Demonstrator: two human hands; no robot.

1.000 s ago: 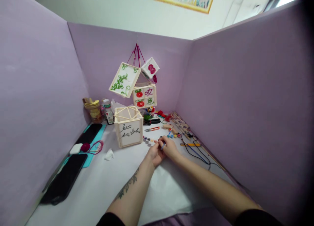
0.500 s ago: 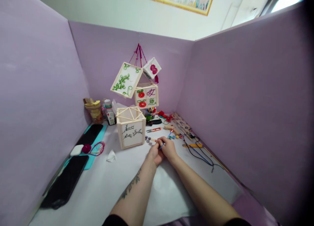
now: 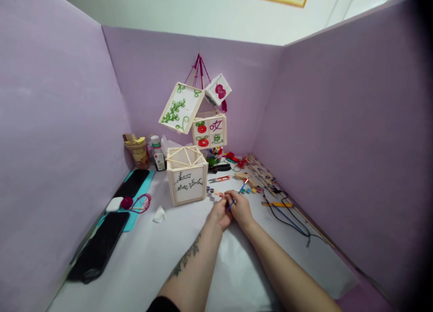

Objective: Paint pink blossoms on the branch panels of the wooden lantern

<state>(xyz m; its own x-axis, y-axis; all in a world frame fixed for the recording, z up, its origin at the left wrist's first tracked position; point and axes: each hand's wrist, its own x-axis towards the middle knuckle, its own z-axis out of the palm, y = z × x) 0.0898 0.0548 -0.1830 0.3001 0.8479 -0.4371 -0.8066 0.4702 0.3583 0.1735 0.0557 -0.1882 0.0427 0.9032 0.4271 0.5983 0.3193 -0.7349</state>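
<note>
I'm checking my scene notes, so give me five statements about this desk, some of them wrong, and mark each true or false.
1. The right hand holds a slim blue brush. True.
2. The left hand grips the wood-framed box. False: it is up against the right hand, apart from the box.
3. The box's front panel shows dark branches. True.
4. The crumpled white tissue lies to the right of both hands. False: it lies to their left.
5. The orange-handled snips lie on the desk, beyond the hands. True.
</note>
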